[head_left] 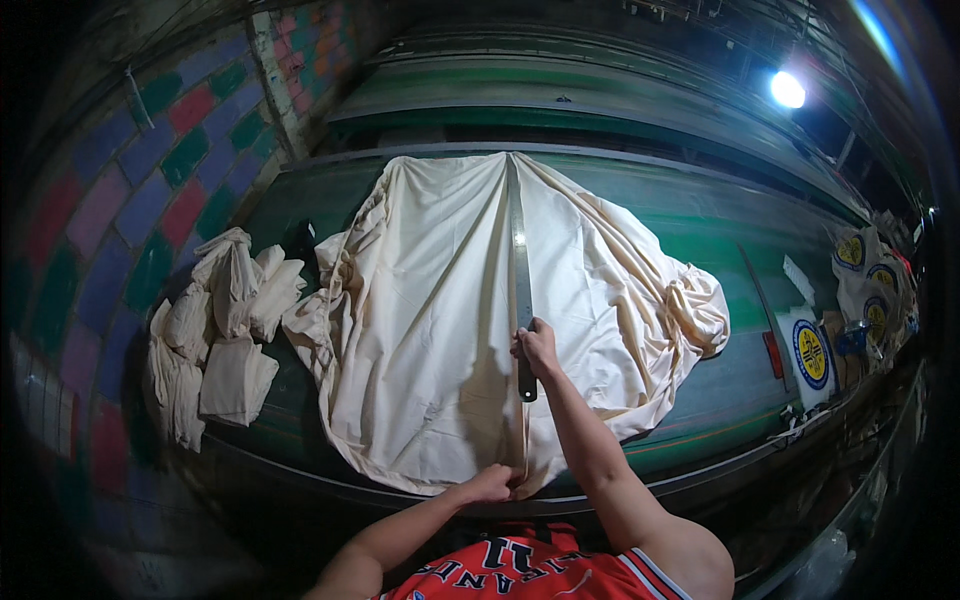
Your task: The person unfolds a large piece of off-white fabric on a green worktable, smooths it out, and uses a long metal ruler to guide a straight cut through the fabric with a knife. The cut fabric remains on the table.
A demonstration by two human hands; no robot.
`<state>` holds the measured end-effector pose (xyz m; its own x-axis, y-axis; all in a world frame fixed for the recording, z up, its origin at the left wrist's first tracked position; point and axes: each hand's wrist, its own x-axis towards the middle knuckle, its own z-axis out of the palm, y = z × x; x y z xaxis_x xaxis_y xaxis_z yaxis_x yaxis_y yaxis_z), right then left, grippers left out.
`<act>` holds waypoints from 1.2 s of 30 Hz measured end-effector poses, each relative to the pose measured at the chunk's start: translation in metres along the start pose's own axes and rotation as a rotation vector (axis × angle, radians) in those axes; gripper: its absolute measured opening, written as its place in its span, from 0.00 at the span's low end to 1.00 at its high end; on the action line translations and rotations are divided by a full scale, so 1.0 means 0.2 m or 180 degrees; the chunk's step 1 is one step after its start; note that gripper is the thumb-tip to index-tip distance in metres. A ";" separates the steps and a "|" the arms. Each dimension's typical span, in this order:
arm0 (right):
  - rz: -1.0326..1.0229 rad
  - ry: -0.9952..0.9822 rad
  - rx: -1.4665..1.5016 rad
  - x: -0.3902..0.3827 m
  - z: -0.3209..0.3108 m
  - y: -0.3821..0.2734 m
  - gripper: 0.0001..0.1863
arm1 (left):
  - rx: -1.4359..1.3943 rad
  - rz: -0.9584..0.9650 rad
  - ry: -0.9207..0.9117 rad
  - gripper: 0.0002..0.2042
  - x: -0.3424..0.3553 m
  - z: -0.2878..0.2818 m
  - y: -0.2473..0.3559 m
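Observation:
A large cream cloth (440, 300) lies spread over a green table (690, 215), with loose folds bunched along both sides. A long metal ruler (521, 265) rests lengthwise down its middle, along a seam or fold line. My right hand (537, 347) is closed around the ruler near its close end, where a small hole shows. At the cloth's near edge, my left hand (490, 483) is closed on the fabric just left of that middle line. Its fingertips are partly hidden.
Folded cream cloths (235, 375) are heaped at the table's left. To the right lie a white piece with a round blue and yellow print (812, 355), a thin dark strip (765, 300) and more printed bags (865, 280). A painted brick wall (110, 230) stands left; a lamp (787, 90) shines far right.

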<state>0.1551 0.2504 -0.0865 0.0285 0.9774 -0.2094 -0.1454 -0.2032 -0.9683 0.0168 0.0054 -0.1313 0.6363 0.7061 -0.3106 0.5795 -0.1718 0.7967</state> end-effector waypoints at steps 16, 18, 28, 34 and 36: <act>0.0118 -0.0248 -0.0090 -0.05 -0.37 -0.05 0.06 | 0.0267 -0.0286 -0.1798 0.23 0.28 -0.11 -0.01; 0.0067 -0.0336 -0.0077 -0.12 -0.47 -0.09 0.06 | 0.0417 -0.0656 -0.1851 0.23 0.28 -0.17 0.09; 0.0351 -0.0629 0.0136 -0.89 -1.06 -0.07 0.12 | 0.1124 -0.0193 0.0492 0.19 0.56 -0.05 0.55; 0.0560 -0.0232 0.0115 -1.16 -1.24 -0.07 0.12 | 0.0081 -0.0086 0.0570 0.17 0.77 0.19 0.62; 0.0520 -0.0158 0.0228 -1.20 -1.26 -0.06 0.11 | 0.0162 0.0075 0.1124 0.18 0.81 0.26 0.62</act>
<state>0.3990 0.0042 -0.0591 -0.0500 0.9337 -0.3545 -0.2141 -0.3567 -0.9094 0.2184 0.0634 -0.1090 0.4396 0.8940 -0.0870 0.5971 -0.2185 0.7719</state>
